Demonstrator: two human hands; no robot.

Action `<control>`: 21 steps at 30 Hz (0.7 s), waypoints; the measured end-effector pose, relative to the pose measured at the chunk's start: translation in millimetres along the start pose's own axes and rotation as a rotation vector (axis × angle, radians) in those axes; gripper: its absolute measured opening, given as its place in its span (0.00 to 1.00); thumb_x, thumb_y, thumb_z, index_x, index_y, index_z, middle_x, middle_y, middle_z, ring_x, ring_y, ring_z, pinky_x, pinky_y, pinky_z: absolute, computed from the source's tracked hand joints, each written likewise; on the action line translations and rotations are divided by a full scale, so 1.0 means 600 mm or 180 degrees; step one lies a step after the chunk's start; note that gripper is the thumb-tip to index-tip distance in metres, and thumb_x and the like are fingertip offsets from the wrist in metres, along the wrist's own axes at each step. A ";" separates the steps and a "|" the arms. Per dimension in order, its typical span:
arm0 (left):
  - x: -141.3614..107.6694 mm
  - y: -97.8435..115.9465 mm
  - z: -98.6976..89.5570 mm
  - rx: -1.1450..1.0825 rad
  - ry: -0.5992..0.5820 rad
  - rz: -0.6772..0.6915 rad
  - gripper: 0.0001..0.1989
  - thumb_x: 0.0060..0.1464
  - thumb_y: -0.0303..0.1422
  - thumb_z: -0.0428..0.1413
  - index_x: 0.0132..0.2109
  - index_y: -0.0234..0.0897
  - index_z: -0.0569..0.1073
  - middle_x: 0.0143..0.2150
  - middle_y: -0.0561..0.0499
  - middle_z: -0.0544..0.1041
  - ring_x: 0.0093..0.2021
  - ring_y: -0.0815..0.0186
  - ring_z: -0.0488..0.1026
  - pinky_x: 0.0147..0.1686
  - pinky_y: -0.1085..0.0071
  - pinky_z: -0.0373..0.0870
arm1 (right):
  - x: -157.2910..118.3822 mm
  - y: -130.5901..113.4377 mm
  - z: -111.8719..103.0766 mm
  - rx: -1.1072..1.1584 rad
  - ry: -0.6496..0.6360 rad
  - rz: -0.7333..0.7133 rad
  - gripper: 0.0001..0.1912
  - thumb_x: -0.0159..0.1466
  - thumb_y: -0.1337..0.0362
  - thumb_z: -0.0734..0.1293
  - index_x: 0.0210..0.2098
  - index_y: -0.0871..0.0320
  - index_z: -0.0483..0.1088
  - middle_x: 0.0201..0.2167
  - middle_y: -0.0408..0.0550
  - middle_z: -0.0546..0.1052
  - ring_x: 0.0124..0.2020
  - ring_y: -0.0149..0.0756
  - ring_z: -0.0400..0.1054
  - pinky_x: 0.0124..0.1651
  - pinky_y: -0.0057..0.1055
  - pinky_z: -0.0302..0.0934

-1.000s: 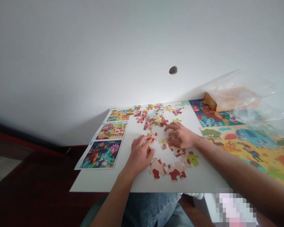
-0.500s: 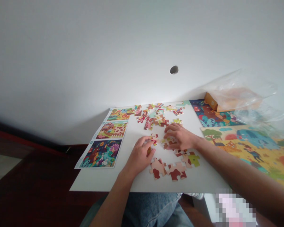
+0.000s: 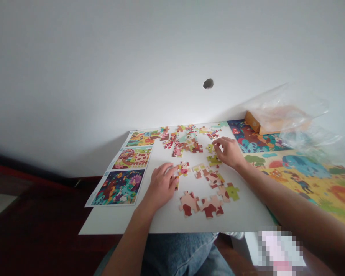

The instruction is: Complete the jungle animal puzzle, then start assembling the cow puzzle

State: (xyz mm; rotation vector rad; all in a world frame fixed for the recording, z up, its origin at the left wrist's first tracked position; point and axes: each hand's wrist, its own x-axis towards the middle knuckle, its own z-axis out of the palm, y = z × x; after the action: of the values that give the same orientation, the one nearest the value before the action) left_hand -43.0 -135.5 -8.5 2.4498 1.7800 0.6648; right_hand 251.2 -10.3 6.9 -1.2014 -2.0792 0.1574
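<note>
On the left part of the loose pieces, my left hand [image 3: 162, 184] rests on the white board [image 3: 115, 221] with its fingers spread. Its fingertips are beside a puzzle piece with a pink animal face [image 3: 184, 170]; another piece is partly hidden under the hand. My right hand [image 3: 229, 152] is farther back, thumb and fingertips bent together at the edge of a green puzzle piece [image 3: 209, 148]. Below it lie another green piece [image 3: 213, 160] and joined cow-patterned pieces [image 3: 214, 178]. Nearer to me are larger brown-spotted pieces [image 3: 189, 204] and a green-edged piece [image 3: 232, 191].
Several farm pieces [image 3: 189, 145] lie toward the wall. A picture sheet [image 3: 119, 186] is at the left. To the right are an assembled animal puzzle [image 3: 304, 174], a dark picture [image 3: 247, 140] and an orange box [image 3: 284, 122] under clear plastic [image 3: 313, 103].
My right hand has moved back and away from the cow-patterned pieces, uncovering them, to the green piece. My left hand has drawn slightly left, off the pink-faced piece.
</note>
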 end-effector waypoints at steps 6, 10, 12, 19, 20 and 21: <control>-0.003 -0.027 -0.011 -0.0064 -0.0125 -0.0016 0.20 0.59 0.31 0.53 0.58 0.38 0.71 0.62 0.42 0.69 0.63 0.54 0.65 0.63 0.51 0.62 | -0.003 -0.012 -0.008 0.0101 -0.0750 -0.0690 0.10 0.59 0.64 0.67 0.40 0.55 0.76 0.39 0.50 0.76 0.42 0.44 0.68 0.48 0.41 0.54; -0.004 -0.045 -0.016 -0.0145 -0.0067 -0.0063 0.20 0.58 0.31 0.54 0.58 0.40 0.71 0.61 0.44 0.70 0.61 0.55 0.67 0.63 0.53 0.64 | -0.005 -0.020 -0.013 0.0246 -0.1372 -0.1165 0.14 0.57 0.58 0.71 0.42 0.54 0.77 0.42 0.52 0.73 0.44 0.44 0.66 0.51 0.43 0.51; -0.004 -0.052 -0.017 -0.0174 -0.0026 -0.0106 0.19 0.59 0.31 0.54 0.57 0.39 0.72 0.60 0.44 0.71 0.60 0.55 0.68 0.62 0.53 0.65 | -0.005 -0.022 -0.013 0.0258 -0.1488 -0.1205 0.13 0.58 0.57 0.71 0.42 0.54 0.77 0.42 0.52 0.72 0.44 0.44 0.65 0.51 0.43 0.51; -0.001 -0.041 -0.017 -0.0223 0.0166 -0.0035 0.16 0.61 0.34 0.53 0.55 0.40 0.74 0.58 0.44 0.72 0.58 0.56 0.69 0.60 0.54 0.68 | -0.006 -0.023 -0.009 0.0290 -0.1574 -0.1220 0.11 0.57 0.60 0.71 0.40 0.54 0.77 0.41 0.51 0.72 0.44 0.44 0.66 0.51 0.42 0.51; 0.000 -0.037 -0.018 -0.0243 0.0192 0.0020 0.15 0.62 0.34 0.52 0.55 0.40 0.74 0.58 0.44 0.72 0.59 0.56 0.69 0.60 0.55 0.68 | -0.006 -0.023 -0.008 0.0286 -0.1549 -0.1213 0.11 0.57 0.62 0.70 0.40 0.54 0.77 0.41 0.51 0.72 0.43 0.43 0.66 0.51 0.42 0.51; 0.000 -0.033 -0.020 -0.0261 0.0222 0.0070 0.15 0.62 0.33 0.52 0.54 0.40 0.74 0.59 0.44 0.71 0.59 0.57 0.69 0.60 0.56 0.68 | -0.006 -0.023 -0.008 0.0281 -0.1505 -0.1195 0.11 0.57 0.63 0.69 0.40 0.54 0.77 0.40 0.51 0.73 0.43 0.43 0.66 0.51 0.42 0.51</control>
State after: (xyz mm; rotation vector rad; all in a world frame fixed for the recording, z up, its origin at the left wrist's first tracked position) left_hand -65.4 -131.1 -3.0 2.4248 1.7145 0.8180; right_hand 245.7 -21.8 14.5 -0.7477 -2.6358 0.3811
